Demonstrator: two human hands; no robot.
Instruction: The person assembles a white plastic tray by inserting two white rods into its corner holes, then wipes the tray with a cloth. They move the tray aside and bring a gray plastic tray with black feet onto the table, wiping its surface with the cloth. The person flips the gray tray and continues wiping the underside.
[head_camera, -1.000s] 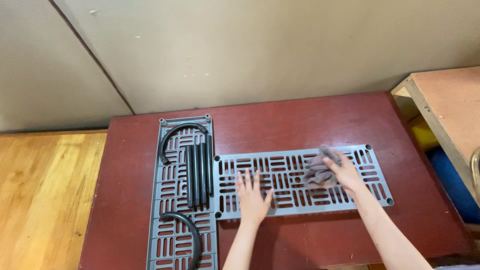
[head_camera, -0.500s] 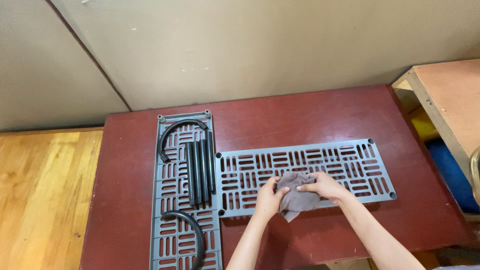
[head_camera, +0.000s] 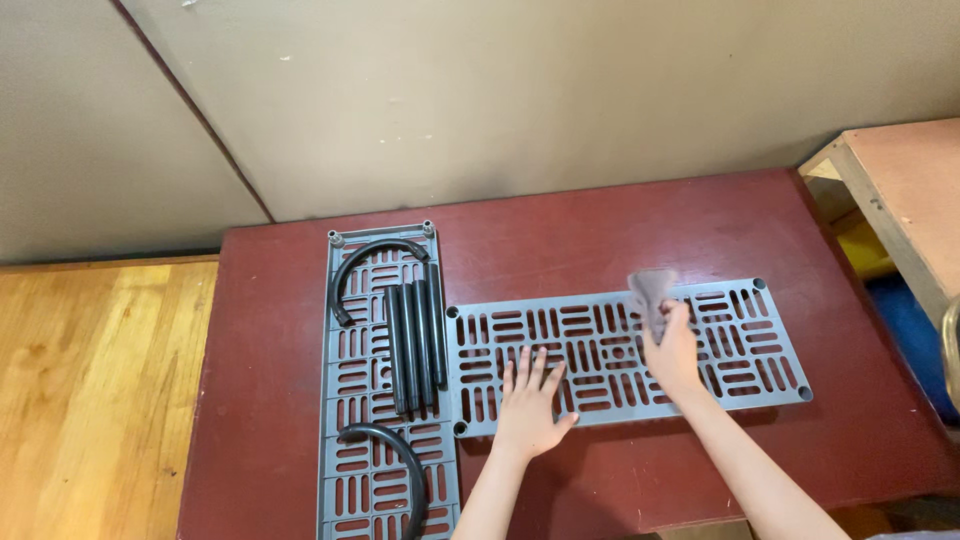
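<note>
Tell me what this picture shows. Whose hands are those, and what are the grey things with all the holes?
A camera worn on a person's head took this picture, looking down, so the two bare hands are that person's own. On a dark red table lie two grey slotted panels. The left hand rests flat on the long panel. The right hand grips a grey cloth over that same panel. The other panel carries straight black tubes and two curved black tubes. A wooden floor is at the left.
</note>
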